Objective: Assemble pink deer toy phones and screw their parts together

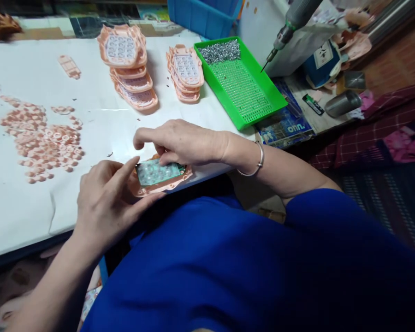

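A pink plastic housing shell (pixel 148 190) lies at the table's front edge, its open side up. Inside it sits a green circuit board (pixel 159 173), whose surface looks pale and glossy. My left hand (pixel 105 193) grips the shell's left end, with a finger and the thumb at either side of it. From the right, my right hand (pixel 180 143) reaches over the shell with curled fingers; the thumb presses on the board's upper right part. Some of the right fingertips are hidden behind the hand.
Small pink buttons (pixel 48 143) lie in a pile at left. Beyond my hands stand two stacks of pink shells with keypads (pixel 122 48) (pixel 186 69). A green tray (pixel 224 97) holds many screws (pixel 221 50). An electric screwdriver (pixel 283 37) hangs at upper right, near a blue bin (pixel 200 18).
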A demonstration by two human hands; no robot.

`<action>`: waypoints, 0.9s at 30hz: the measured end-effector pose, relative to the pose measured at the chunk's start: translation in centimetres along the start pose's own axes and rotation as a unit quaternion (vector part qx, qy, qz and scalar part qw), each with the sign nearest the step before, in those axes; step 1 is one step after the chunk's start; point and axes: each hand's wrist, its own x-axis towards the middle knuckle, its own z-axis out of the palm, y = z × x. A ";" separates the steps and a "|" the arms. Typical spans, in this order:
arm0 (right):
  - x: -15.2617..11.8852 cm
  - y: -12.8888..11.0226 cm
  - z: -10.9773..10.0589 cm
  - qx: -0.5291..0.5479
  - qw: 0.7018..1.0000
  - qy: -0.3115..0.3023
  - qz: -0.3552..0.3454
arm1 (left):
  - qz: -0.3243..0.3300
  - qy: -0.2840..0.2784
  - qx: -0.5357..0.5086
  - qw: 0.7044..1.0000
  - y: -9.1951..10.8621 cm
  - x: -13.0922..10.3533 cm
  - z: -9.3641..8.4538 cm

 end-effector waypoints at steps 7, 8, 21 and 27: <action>-1.5 -0.1 0.1 -0.059 0.997 -0.019 -0.047 | -0.041 0.014 0.070 0.997 1.7 -0.1 0.5; -1.8 0.1 0.3 -0.063 0.996 -0.013 -0.063 | -0.041 0.011 0.068 0.997 1.7 -0.2 0.4; -3.2 2.4 3.2 -0.118 0.970 0.111 -0.180 | -0.036 -0.032 -0.005 0.999 0.8 -0.8 -0.6; -3.3 2.3 3.2 -0.120 0.968 0.113 -0.191 | -0.028 -0.025 0.005 0.999 0.8 -0.8 -0.4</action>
